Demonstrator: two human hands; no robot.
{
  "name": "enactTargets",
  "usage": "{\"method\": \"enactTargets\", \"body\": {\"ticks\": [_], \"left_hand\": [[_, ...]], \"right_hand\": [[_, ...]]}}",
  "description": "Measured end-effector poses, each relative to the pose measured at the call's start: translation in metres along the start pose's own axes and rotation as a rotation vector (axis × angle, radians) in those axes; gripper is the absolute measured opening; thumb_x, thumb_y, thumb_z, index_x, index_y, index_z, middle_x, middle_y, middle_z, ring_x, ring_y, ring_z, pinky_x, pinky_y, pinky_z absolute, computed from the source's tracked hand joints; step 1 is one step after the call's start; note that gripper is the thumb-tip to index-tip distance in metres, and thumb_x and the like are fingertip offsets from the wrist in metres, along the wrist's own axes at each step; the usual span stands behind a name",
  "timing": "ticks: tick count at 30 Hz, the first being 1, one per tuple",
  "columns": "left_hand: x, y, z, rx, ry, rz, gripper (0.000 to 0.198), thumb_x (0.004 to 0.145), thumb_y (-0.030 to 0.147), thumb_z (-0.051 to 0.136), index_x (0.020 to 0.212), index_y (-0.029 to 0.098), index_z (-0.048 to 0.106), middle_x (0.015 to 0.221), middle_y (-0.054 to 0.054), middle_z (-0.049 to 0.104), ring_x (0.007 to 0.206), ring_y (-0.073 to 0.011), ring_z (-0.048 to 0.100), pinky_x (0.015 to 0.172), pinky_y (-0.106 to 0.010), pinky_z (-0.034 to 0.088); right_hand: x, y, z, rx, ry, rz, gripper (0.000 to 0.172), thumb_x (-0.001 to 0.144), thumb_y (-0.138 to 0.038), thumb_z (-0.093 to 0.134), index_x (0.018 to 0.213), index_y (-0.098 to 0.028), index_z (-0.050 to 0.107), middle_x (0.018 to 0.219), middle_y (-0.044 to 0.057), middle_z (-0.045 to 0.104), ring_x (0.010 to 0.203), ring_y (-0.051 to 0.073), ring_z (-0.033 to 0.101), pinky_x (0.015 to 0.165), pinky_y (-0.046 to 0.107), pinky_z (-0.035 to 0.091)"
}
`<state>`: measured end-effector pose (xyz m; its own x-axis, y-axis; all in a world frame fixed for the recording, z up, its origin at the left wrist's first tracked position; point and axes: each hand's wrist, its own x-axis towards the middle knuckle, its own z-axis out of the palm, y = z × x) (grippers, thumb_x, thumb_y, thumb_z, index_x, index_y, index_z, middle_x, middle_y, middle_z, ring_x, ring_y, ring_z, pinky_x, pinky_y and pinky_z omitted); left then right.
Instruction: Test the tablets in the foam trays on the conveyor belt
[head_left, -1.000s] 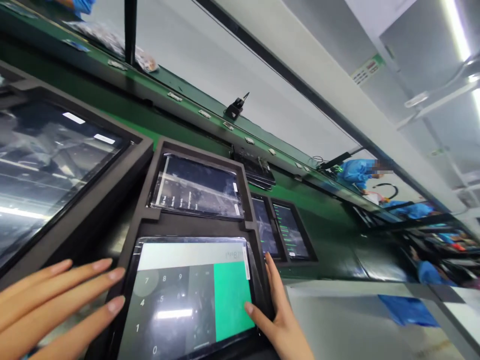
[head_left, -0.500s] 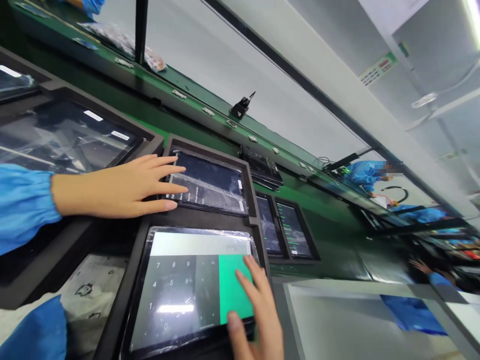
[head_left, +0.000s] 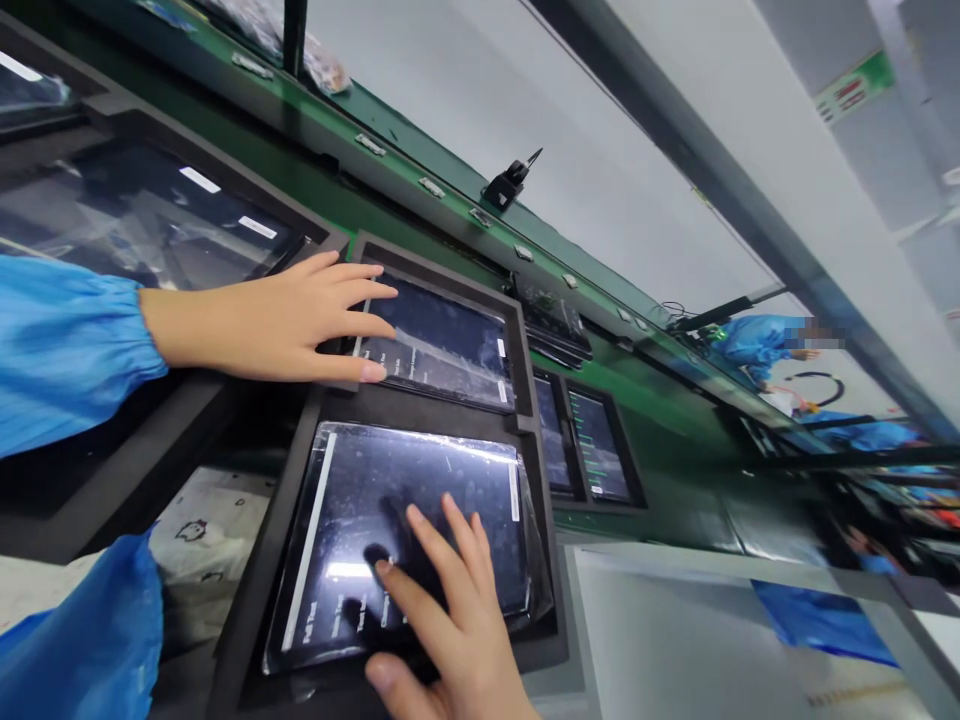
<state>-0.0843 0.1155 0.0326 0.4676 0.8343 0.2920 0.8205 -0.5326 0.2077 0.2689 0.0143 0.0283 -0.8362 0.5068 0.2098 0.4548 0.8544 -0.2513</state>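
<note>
"full test" on the near tablet [head_left: 371, 510]

Stretching the left hand [head_left: 300, 310] just beyond the far-left corner of the nearest tablet [head_left: 465, 470], palm down, with fingers fanned and thumb closest to that corner. Reaching in from the tablet's left with wrist straight, in a blue sleeve [head_left: 67, 350] gathered at the cuff. Holding the right hand [head_left: 461, 610] over the tablet's face, back upward, with fingers spread, contact unclear, and thumb just outside its near edge.
</note>
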Motion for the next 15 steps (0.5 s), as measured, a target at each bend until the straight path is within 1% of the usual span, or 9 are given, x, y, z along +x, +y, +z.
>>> {"method": "enactTargets", "body": {"ticks": [3, 5, 7, 9, 11, 13, 15], "left_hand": [[0.000, -0.001, 0.001, 0.009, 0.008, 0.004, 0.066, 0.099, 0.070, 0.022, 0.131, 0.028, 0.063, 0.156, -0.009, 0.044, 0.153, -0.0310, 0.025, 0.125, -0.060, 0.015], [0.000, -0.003, 0.001, 0.020, 0.030, 0.018, 0.066, 0.101, 0.067, 0.021, 0.128, 0.025, 0.065, 0.153, -0.009, 0.047, 0.151, -0.0307, 0.028, 0.125, -0.057, 0.018], [0.000, -0.005, 0.004, 0.027, 0.047, 0.013, 0.066, 0.101, 0.066, 0.022, 0.125, 0.024, 0.066, 0.151, -0.009, 0.049, 0.150, -0.0317, 0.031, 0.124, -0.056, 0.021], [-0.001, -0.008, 0.007, 0.042, 0.047, -0.021, 0.063, 0.101, 0.063, 0.023, 0.125, 0.025, 0.066, 0.150, -0.008, 0.049, 0.149, -0.0325, 0.033, 0.123, -0.056, 0.023], [-0.001, -0.011, 0.010, 0.079, 0.041, -0.064, 0.059, 0.102, 0.058, 0.023, 0.126, 0.026, 0.066, 0.150, -0.008, 0.049, 0.148, -0.0327, 0.034, 0.122, -0.057, 0.025], [-0.001, -0.012, 0.012, 0.122, 0.039, -0.096, 0.056, 0.102, 0.053, 0.024, 0.125, 0.026, 0.067, 0.148, -0.008, 0.049, 0.147, -0.0327, 0.034, 0.121, -0.057, 0.028], [-0.001, -0.011, 0.011, 0.155, 0.032, -0.110, 0.054, 0.101, 0.050, 0.024, 0.125, 0.026, 0.067, 0.147, -0.009, 0.049, 0.146, -0.0328, 0.036, 0.119, -0.057, 0.030]], "right_hand": [[0.007, -0.002, 0.003, -0.087, -0.067, -0.099, 0.064, 0.093, -0.068, 0.051, 0.142, -0.027, 0.056, 0.165, 0.011, 0.032, 0.155, 0.040, 0.020, 0.113, 0.069, 0.036], [0.009, -0.003, 0.004, -0.114, -0.084, -0.126, 0.071, 0.089, -0.074, 0.050, 0.144, -0.029, 0.054, 0.166, 0.011, 0.029, 0.155, 0.040, 0.018, 0.110, 0.070, 0.038], [0.011, -0.002, 0.004, -0.128, -0.086, -0.135, 0.074, 0.089, -0.076, 0.050, 0.145, -0.028, 0.054, 0.165, 0.012, 0.032, 0.155, 0.040, 0.018, 0.111, 0.070, 0.037], [0.011, -0.001, 0.002, -0.127, -0.053, -0.150, 0.074, 0.090, -0.076, 0.047, 0.141, -0.023, 0.057, 0.160, 0.012, 0.041, 0.155, 0.037, 0.020, 0.114, 0.067, 0.033], [0.011, 0.000, 0.000, -0.110, 0.013, -0.156, 0.070, 0.093, -0.073, 0.044, 0.134, -0.019, 0.062, 0.152, 0.012, 0.053, 0.154, 0.033, 0.026, 0.120, 0.060, 0.028], [0.010, 0.000, -0.001, -0.072, 0.089, -0.154, 0.063, 0.097, -0.068, 0.043, 0.124, -0.017, 0.066, 0.138, 0.011, 0.065, 0.149, 0.027, 0.039, 0.125, 0.050, 0.022], [0.010, -0.001, 0.000, -0.023, 0.155, -0.142, 0.056, 0.101, -0.062, 0.040, 0.118, -0.016, 0.068, 0.119, 0.008, 0.075, 0.139, 0.022, 0.053, 0.127, 0.043, 0.020]]}}
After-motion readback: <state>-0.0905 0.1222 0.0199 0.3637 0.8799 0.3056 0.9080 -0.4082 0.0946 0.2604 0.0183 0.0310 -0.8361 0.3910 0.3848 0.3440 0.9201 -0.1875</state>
